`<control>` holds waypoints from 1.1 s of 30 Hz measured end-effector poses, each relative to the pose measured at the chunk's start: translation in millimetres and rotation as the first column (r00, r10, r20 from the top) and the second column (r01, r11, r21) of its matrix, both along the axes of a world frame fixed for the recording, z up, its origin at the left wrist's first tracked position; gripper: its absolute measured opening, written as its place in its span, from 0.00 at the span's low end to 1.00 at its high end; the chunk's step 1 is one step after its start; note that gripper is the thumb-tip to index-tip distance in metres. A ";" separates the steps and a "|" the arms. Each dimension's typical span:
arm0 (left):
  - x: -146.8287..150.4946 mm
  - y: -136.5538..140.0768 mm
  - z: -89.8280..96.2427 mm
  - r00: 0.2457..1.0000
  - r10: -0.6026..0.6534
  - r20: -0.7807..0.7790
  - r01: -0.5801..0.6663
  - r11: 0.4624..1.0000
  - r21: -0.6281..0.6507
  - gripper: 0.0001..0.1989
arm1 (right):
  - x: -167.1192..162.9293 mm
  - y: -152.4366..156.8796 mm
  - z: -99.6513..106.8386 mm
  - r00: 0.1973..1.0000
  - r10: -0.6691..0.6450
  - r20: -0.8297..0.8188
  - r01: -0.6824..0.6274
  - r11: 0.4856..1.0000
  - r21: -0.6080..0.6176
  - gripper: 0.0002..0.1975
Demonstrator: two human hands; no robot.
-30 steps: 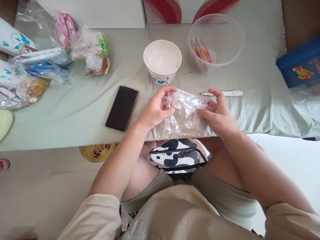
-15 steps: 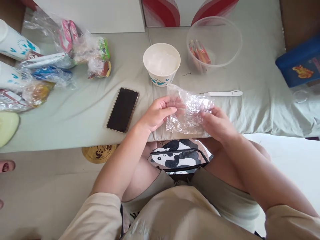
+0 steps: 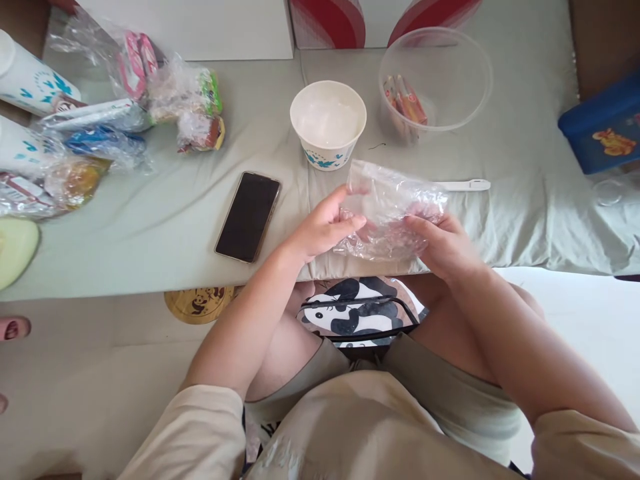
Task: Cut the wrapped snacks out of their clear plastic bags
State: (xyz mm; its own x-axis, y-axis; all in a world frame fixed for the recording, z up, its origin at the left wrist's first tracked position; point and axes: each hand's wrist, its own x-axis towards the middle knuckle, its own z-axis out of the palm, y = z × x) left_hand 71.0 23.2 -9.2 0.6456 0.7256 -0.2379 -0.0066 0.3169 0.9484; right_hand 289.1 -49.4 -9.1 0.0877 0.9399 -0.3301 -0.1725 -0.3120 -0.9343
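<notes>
A clear, crinkled plastic bag is stretched between my two hands above the near part of the cloth-covered table. My left hand grips its left side, thumb in front and fingers showing through the film behind. At the other side, my right hand pinches the bag between thumb and fingers. Just beyond the bag stands a white paper bowl with a blue leaf print. The bag partly covers a white pen-shaped tool, whose left end is hidden.
Left of my hands lies a black phone. Wrapped snacks and white paper cups crowd the left. A clear plastic tub holds small packets at the back. A blue box is at the right edge.
The bag has been spread wider and its top edge now stands higher and further right. My right hand has shifted slightly right, and the left thumb and forefinger are further apart.
</notes>
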 end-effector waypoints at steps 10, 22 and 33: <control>1.7 0.8 4.8 0.988 0.122 -0.093 -0.116 0.991 0.071 0.10 | 4.2 -0.3 -0.7 0.999 0.034 0.024 -0.032 0.996 -0.086 0.17; 4.3 1.3 6.2 0.988 0.143 0.058 -0.133 0.979 -0.153 0.12 | -3.9 6.1 0.2 0.997 -0.073 0.009 0.072 0.995 0.076 0.17; 2.2 8.3 -1.6 0.989 0.130 0.065 -0.124 0.988 -0.088 0.15 | 4.8 8.1 -7.0 0.972 -0.140 0.189 0.111 0.982 0.154 0.30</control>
